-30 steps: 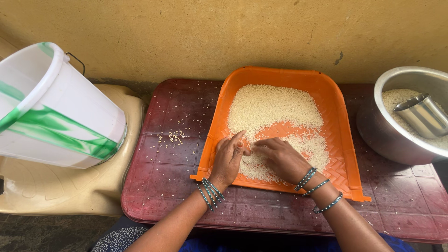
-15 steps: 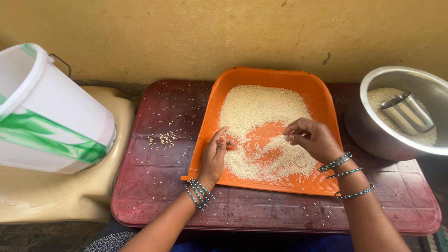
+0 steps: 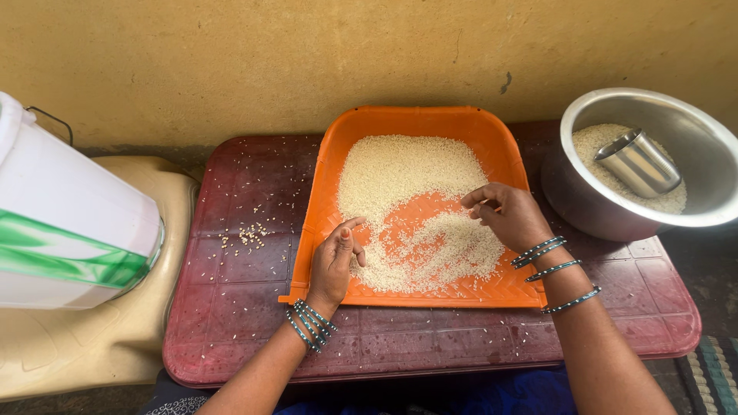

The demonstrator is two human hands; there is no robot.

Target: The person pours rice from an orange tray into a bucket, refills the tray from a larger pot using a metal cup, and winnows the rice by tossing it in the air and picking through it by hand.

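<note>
Head view: we are resting our open left hand (image 3: pixel 336 263) edge-down in the rice (image 3: pixel 407 173) on the orange tray (image 3: pixel 492 127), walling the near heap, while our right hand (image 3: pixel 511 215), fingertips pinched together, is hovering just beyond it, seemingly holding a picked speck.

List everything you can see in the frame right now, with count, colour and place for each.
tray: one, orange, centre of the table, against the wall
rice: pale loose grains spread in the tray, bare patch in the middle
table: one, dark red, low, under the tray
stray grains: small pale cluster on the table, left of the tray
bowl: one, steel, right end of the table, rice inside
cup: one, steel, lying in the bowl
bucket: one, white with green band, tipped, far left
stool: one, beige, under the bucket
wall: yellow, behind
bangles: dark, on both wrists
left hand: at the tray's left edge, on the rice
right hand: over the tray's right side, fingertips pinched
</note>
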